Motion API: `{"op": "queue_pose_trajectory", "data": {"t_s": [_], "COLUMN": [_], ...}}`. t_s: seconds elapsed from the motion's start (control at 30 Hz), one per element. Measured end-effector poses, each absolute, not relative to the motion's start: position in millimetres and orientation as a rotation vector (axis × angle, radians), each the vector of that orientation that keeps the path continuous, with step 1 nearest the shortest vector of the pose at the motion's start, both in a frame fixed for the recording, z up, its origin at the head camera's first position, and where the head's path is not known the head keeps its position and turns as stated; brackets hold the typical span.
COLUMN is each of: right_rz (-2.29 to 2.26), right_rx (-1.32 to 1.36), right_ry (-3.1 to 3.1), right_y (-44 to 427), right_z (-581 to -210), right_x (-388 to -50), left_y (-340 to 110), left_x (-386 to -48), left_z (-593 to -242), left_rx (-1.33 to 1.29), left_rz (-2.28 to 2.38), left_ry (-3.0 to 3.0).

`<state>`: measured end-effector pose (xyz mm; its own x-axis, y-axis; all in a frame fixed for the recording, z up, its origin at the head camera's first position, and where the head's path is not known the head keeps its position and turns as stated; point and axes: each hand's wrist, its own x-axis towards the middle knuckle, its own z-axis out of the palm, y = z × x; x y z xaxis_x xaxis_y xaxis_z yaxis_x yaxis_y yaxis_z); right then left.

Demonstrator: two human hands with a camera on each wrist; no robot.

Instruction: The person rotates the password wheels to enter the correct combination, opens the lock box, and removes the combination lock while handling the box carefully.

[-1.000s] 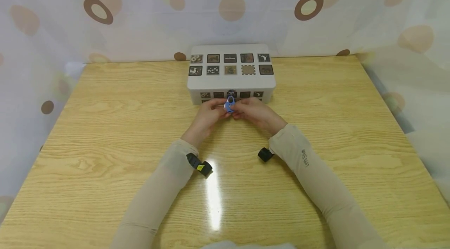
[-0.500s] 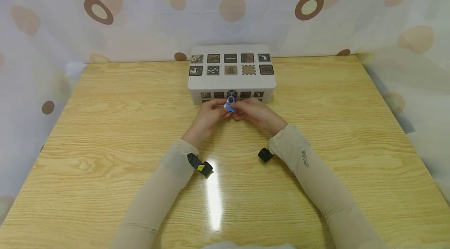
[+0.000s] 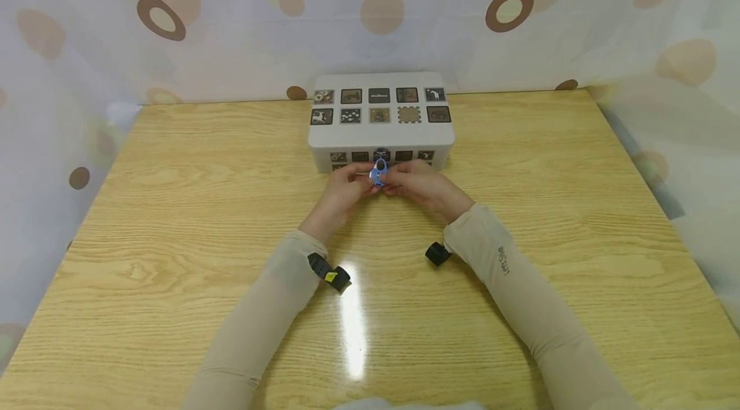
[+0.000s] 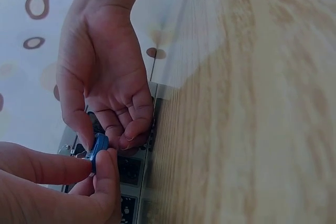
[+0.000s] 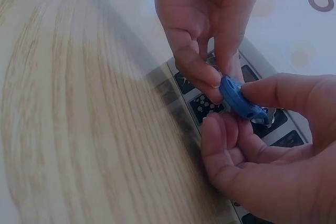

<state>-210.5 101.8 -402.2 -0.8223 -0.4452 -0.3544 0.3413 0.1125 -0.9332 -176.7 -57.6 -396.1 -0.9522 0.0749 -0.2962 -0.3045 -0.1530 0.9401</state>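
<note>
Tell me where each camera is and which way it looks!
Head: on the head, looking forward and down at the white box; left hand, right hand, sleeves show.
Left wrist: on that wrist, looking at the blue padlock; left hand close, right hand beyond.
Right wrist: on that wrist, facing it from the other side; right hand close, left hand beyond.
Both wrist views share the padlock.

At centre frame the padlock is blue, the box white with rows of mostly dark squares. The table shows yellowish wood grain; pale cloth across the top bears brown and peach spots; sleeves are beige.
</note>
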Motion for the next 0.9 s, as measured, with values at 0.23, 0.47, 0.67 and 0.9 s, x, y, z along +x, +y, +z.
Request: {"op": "queue_pose_trajectory", "data": {"t_s": [0.23,0.47,0.67,0.9], "right_rz": [-1.785,-1.771,-1.737,-1.722], "right_rx": [-0.045,-0.003,-0.046,-0.081], "right_ry": [1.807,1.814,1.849,1.854], "right_y": [100.6,99.0,98.7,101.0], "right_z": [-402.1,-400.7,-399.6,-401.9], "right_x": [-212.0,-213.7,-213.5,-213.2], "left_y": [-57.8,-58.3,-57.6,-57.0], "left_x": [-177.7,-178.1,-177.7,-176.9], "left_z": [-397.5,-397.0,-396.0,-396.3], "left_rx": [-0.288,-0.280,-0.281,-0.285], "left_rz": [2.185,2.176,2.165,2.169], "left_ry": [1.877,1.885,1.886,1.882]}}
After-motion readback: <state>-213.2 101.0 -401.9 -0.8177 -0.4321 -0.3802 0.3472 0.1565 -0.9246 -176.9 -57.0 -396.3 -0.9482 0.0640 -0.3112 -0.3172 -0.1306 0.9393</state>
